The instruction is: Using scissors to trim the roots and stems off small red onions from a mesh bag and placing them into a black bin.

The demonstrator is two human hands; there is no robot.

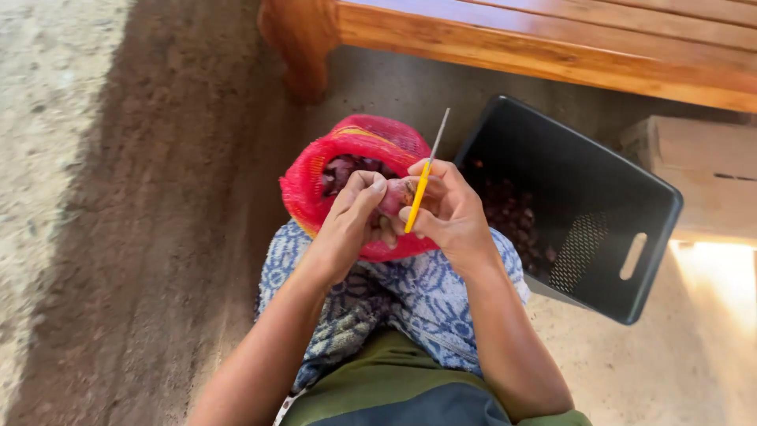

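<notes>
The left hand (352, 211) pinches a small pinkish shallot (392, 197) between its thumb and fingers. The right hand (448, 207) is closed around a little knife with a yellow handle (417, 201), and its thin blade points up and away. The knife touches the shallot, right between the 2 hands. Just behind the hands sits a red net bag (359, 158), open at the top, with more shallots inside. It rests on the person's lap, on a blue patterned cloth (426, 304). To the right stands a black plastic crate (576, 205), tilted, with small dark bits in the bottom. A wooden bench (552, 43) is behind it, on the dirt floor (142, 237).
</notes>
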